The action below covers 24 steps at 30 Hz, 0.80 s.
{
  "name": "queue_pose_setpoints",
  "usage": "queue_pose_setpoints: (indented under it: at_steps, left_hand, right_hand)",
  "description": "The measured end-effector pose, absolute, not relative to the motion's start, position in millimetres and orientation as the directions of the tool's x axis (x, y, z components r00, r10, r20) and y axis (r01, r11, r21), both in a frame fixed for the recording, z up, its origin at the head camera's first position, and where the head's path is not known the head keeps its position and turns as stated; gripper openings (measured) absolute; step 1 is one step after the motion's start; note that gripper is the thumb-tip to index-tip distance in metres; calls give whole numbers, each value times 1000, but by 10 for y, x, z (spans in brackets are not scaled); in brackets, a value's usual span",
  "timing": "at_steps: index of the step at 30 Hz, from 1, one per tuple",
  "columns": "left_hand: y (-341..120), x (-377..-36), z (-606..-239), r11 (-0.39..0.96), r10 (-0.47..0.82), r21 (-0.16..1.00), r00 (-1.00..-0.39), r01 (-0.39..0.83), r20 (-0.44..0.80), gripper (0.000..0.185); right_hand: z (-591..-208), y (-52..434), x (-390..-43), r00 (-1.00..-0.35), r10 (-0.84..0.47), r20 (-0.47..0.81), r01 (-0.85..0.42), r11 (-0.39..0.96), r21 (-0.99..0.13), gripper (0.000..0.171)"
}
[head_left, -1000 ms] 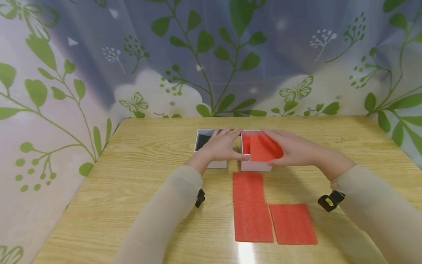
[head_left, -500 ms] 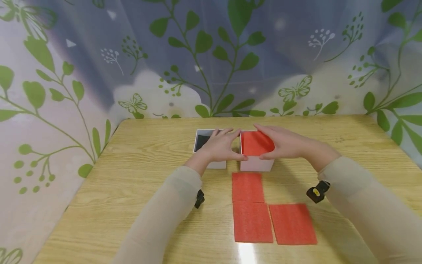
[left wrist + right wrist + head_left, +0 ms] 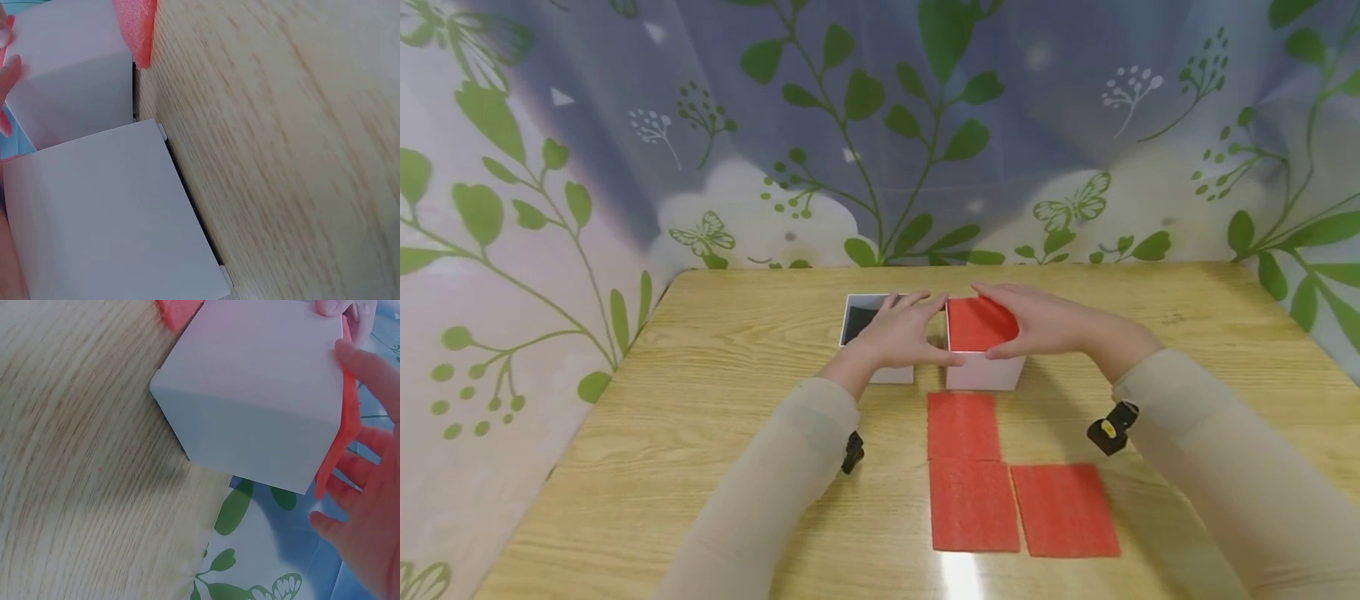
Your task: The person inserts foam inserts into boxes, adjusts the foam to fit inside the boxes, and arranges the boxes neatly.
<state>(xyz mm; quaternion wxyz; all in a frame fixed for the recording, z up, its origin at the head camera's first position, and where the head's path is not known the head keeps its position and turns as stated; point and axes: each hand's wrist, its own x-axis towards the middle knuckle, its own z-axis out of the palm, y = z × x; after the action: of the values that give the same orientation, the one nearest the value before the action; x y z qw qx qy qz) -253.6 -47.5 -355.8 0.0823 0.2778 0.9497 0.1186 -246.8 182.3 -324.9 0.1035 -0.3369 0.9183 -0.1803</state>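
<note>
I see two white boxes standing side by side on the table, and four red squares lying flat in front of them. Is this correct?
Not quite: the head view shows three red squares lying flat on the table, not four. The left white box and right white box do stand side by side behind them.

Long cream sleeves (image 3: 775,467) meet black wrist devices (image 3: 853,452), one showing a yellow patch (image 3: 1108,428).
</note>
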Motion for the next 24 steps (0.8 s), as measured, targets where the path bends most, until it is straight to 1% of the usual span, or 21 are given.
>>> queue_pose_setpoints:
  at_steps: [5, 8, 14, 19, 22, 24]
  left_hand:
    - [-485, -2536, -3553, 816, 548, 275, -831, 508, -93, 100]
    - [-484, -2540, -3550, 815, 550, 276, -830, 509, -92, 100]
    - [-483, -2535, -3535, 815, 550, 279, -830, 508, -96, 100]
    - [-489, -2538, -3532, 820, 544, 269, -833, 505, -96, 100]
    - [-488, -2536, -3535, 820, 543, 275, -834, 502, -97, 100]
    - [-485, -2535, -3535, 817, 545, 284, -833, 502, -95, 100]
  right_hand:
    - [-3255, 1831, -2505, -737, -672, -72, -585, 688, -430, 96]
    - [-3270, 1844, -2521, -737, -672, -76, -569, 677, -466, 96]
    - [-3357, 1885, -2540, -764, -640, -88, -490, 663, -566, 98]
    - [-3440, 1903, -2544, -786, -616, -63, -435, 622, -650, 98]
    - [-3450, 1943, -2506, -813, -581, -46, -400, 614, -681, 93]
    - [-3441, 2005, -2469, -837, -547, -12, -389, 609, -692, 84]
